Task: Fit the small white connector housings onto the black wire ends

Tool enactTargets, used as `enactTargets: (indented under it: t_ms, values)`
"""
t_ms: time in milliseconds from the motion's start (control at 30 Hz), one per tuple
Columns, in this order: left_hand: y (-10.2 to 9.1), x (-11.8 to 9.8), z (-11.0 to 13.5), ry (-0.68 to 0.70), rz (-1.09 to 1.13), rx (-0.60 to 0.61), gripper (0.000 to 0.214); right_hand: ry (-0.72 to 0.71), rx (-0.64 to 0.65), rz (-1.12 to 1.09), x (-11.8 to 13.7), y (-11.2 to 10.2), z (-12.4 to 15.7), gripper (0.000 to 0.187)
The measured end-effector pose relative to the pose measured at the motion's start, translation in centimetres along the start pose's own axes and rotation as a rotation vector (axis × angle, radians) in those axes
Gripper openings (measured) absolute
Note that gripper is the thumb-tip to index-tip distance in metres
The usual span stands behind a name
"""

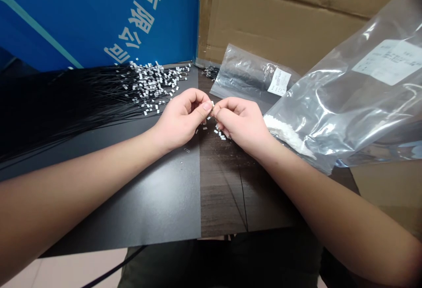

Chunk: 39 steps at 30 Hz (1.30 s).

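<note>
My left hand (183, 121) and my right hand (240, 123) meet at the fingertips above the table. Both pinch a tiny white piece (212, 104), which is mostly hidden by my fingers. Close below my right hand lie several loose white pieces (219, 133). To the left of my left hand, a large bundle of thin black strands (66, 107) fans across a black sheet (148, 195). Its far ends carry many small white tags (154, 79).
The black sheet partly covers a dark wood-grain tabletop (220, 191). At the right lies a clear plastic bag (329, 107) holding white pieces, with a labelled bag of dark contents (247, 74) behind it. A blue printed board (99, 15) and cardboard (280, 15) stand behind.
</note>
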<state>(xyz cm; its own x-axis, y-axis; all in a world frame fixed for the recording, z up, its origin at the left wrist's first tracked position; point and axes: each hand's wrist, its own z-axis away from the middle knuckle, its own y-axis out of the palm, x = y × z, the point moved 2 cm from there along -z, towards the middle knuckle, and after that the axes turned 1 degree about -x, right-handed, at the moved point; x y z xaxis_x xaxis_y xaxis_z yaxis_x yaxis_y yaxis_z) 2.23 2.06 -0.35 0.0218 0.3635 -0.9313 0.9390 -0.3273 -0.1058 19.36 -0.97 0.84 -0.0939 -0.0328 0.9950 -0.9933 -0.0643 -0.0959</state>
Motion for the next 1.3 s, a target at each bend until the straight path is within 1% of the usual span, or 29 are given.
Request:
enactTargets:
  t_ms: [200, 400, 500, 700, 833, 900, 967, 1100, 1167, 1300]
  values:
    - [-0.2, -0.1, -0.1, -0.026, 0.010, -0.015, 0.039, 0.021, -0.008, 0.013, -0.2, -0.3, -0.3, 0.005]
    - [-0.3, -0.2, -0.1, -0.045, -0.004, -0.035, 0.037, 0.038, -0.022, 0.021, -0.2, -0.4, -0.4, 0.004]
    - [-0.4, 0.1, -0.2, -0.042, -0.011, -0.043, 0.035, 0.031, -0.021, 0.018, -0.2, -0.3, -0.4, 0.004]
    - [-1.1, 1.5, -0.7, -0.011, 0.010, -0.160, 0.029, 0.056, -0.051, 0.022, 0.1, -0.4, -0.5, 0.004]
    - [-1.3, 1.8, -0.8, 0.001, -0.001, -0.182, 0.030, 0.059, -0.049, 0.005, 0.2, -0.4, -0.5, 0.005]
    - [-1.2, 1.6, -0.8, 0.008, -0.002, -0.179, 0.033, 0.062, -0.029, -0.031, 0.1, -0.4, -0.5, 0.006]
    - [-1.1, 1.3, -0.7, 0.015, 0.006, -0.155, 0.036, 0.074, 0.021, -0.093, 0.0, -0.2, -0.5, 0.006]
    - [-0.6, 0.5, -0.4, 0.024, -0.010, -0.056, 0.043, 0.104, 0.130, -0.163, -0.3, 0.2, -0.5, 0.010]
    - [-0.5, 0.3, -0.3, 0.024, -0.012, -0.039, 0.046, 0.114, 0.138, -0.175, -0.4, 0.2, -0.4, 0.011]
    - [-0.5, 0.3, -0.2, 0.024, 0.025, -0.046, 0.046, 0.146, 0.146, -0.253, -0.4, 0.2, -0.5, 0.013]
